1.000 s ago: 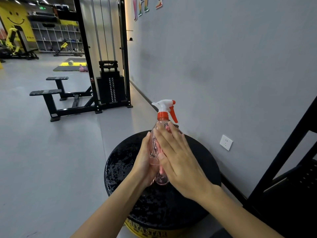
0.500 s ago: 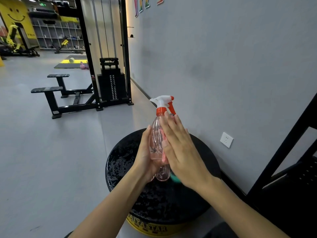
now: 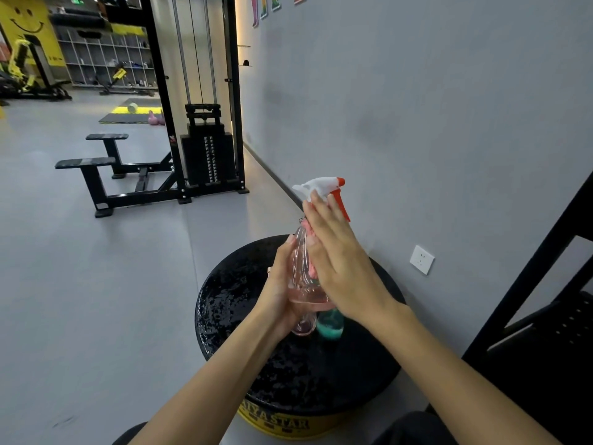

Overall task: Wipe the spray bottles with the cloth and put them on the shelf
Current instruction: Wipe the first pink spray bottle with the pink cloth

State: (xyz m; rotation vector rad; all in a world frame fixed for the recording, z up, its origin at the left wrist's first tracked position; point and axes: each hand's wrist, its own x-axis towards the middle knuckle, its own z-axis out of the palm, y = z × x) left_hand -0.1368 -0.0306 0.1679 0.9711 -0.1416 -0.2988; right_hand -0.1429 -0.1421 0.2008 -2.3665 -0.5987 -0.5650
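step: wiping the bottle [image 3: 300, 261]; shelving not yet done.
left hand [image 3: 279, 293]: fingers [image 3: 289, 248] curl round the bottle's lower body and hold it upright above the tabletop [image 3: 237, 284].
right hand [image 3: 343, 264]: fingers straight and together, pressing the cloth [image 3: 307, 227] flat on the bottle's side.
cloth: pink, soft, bunched; mostly hidden under the right palm.
bottle: clear pinkish plastic, ribbed, tapered; white sprayer [image 3: 321, 184] with orange trigger at the right fingertips.
technique: grip low and firm, since slick plastic probably twists. Turn the bottle so the cloth reaches the ribs. Go light near the trigger.
second bottle [image 3: 330, 322]: teal base just below the right palm; rest hidden.
tabletop: round, black, speckled gloss.
rack [image 3: 545, 316]: dark, well right of the right fingers; probably the shelf.
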